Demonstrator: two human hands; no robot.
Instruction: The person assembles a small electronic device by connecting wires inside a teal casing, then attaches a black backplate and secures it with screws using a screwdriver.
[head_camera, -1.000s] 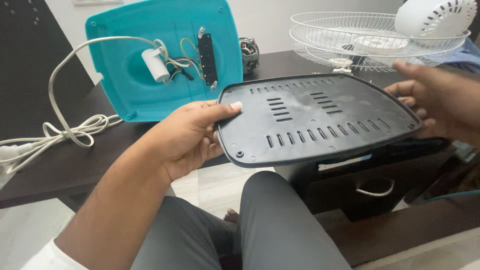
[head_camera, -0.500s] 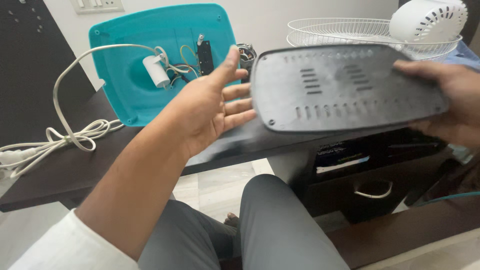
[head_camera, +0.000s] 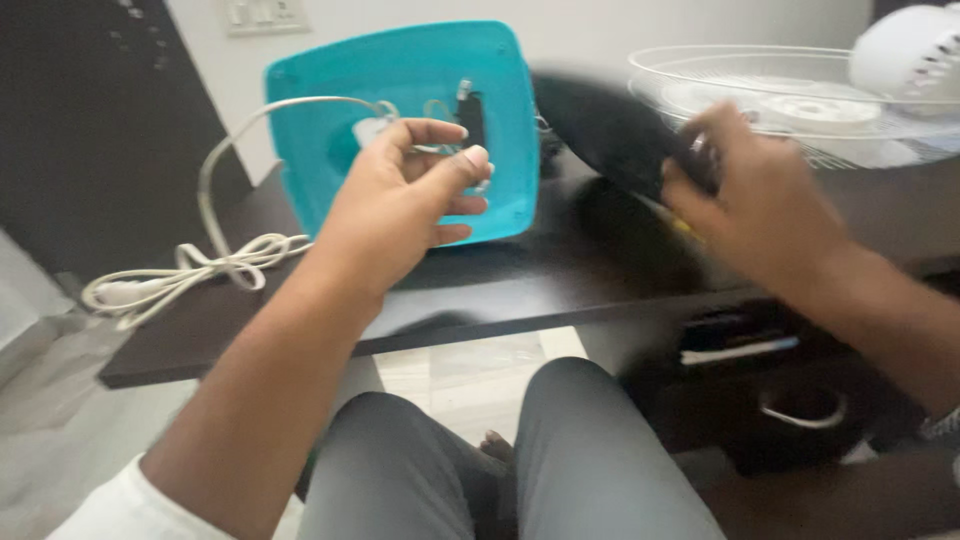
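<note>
Dark table (head_camera: 300, 320) spans mid-frame. Right hand (head_camera: 760, 210) grips the blurred black cover (head_camera: 610, 130) at upper right, tilted, its lower end in the fist. Left hand (head_camera: 400, 205), loosely curled and empty, hovers before the teal base (head_camera: 330, 100), nearer it.

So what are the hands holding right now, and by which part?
The right hand grips the black base cover by its near edge. The left hand holds nothing, hovering before the teal fan base.
</note>
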